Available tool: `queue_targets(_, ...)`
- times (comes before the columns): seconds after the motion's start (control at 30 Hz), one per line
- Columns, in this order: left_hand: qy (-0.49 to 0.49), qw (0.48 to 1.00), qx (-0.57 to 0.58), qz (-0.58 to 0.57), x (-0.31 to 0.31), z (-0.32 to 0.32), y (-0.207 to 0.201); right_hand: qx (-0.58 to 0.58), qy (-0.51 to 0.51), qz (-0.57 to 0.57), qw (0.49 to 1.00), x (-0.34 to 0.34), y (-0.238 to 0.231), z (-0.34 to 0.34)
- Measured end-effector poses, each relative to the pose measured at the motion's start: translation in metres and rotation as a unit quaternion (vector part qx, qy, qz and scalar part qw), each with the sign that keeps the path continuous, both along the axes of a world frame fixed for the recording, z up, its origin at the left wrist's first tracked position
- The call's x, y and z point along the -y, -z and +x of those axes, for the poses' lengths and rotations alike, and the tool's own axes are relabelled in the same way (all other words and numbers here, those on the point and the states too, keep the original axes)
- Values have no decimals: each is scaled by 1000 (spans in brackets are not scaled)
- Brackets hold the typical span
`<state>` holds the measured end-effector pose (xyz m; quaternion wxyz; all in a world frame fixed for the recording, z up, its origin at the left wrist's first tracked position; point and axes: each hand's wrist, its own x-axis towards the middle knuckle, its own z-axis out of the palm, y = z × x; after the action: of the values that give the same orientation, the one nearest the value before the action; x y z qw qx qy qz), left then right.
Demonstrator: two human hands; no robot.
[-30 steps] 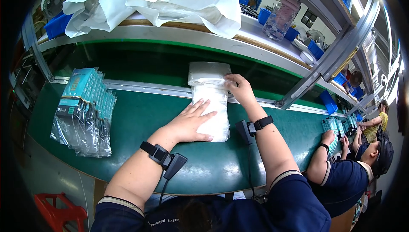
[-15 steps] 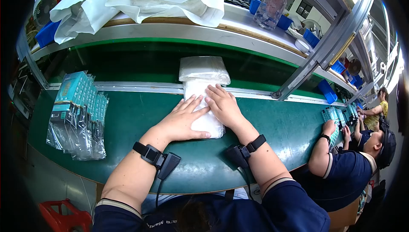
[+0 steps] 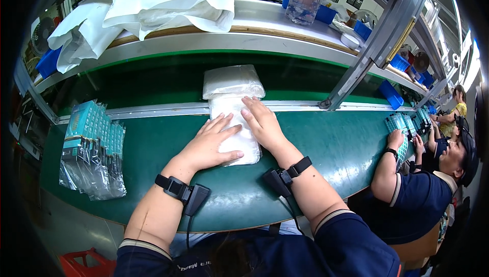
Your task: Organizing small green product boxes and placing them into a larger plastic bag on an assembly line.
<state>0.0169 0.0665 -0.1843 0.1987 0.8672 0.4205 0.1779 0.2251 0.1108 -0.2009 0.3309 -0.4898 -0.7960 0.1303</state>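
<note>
Shirt (image 3: 305, 259): a short line of small white letters (image 3: 202, 265) is printed on the dark blue cloth.
Packs (image 3: 94, 144): print is carried on the teal part, too small to be read.

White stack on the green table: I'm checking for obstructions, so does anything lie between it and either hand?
Nothing visible does: the left hand and right hand rest on the white stack, and the teal packages lie apart, to the left.
</note>
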Motion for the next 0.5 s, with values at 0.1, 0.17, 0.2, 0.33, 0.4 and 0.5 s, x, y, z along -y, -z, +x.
queue_targets(0.1, -5, 999, 37, -5, 1, -1, -2, -81, 26, 30, 996, 0, -2, 1)
queue_targets(0.17, -12, 997, 79, 2, 0, 0, 0, -121, 46, 8, 992, 3, 0, 3)
queue_targets(0.2, -11, 997, 75, 0, -1, 0, -1, -125, 48, 7, 991, 5, 1, 5)
queue_targets(0.33, -7, 994, 112, 11, -1, 0, -1, -121, 89, 67, 986, 24, -1, 2)
queue_targets(0.4, 1, 995, 100, 27, 2, 0, -2, -127, 82, 53, 987, 31, -5, -1)
queue_targets(0.5, -2, 996, 88, 18, 3, 2, -3, -128, 72, 49, 988, 33, -7, 1)
